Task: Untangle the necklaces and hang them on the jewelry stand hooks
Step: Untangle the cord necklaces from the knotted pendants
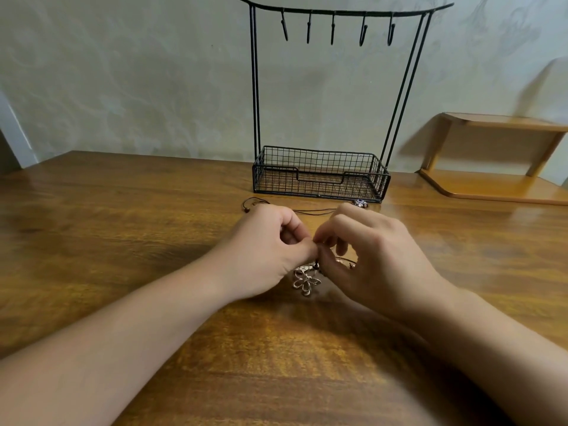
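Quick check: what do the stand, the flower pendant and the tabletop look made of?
Jewelry stand: thin black wire, probably painted metal, with a mesh basket. Flower pendant: pale openwork loops, likely light-toned metal; blurred. Table: brown wood or wood veneer, visible grain, glossy reflections.

One black wire jewelry stand [319, 176] with five hooks [333, 29] on its top bar; one flower-shaped pendant [304, 279]; one small beaded pendant [360, 203] by the basket; two hands, left hand [270, 250], right hand [375, 253]; one wooden shelf [498, 155]; one wooden table [123, 241].
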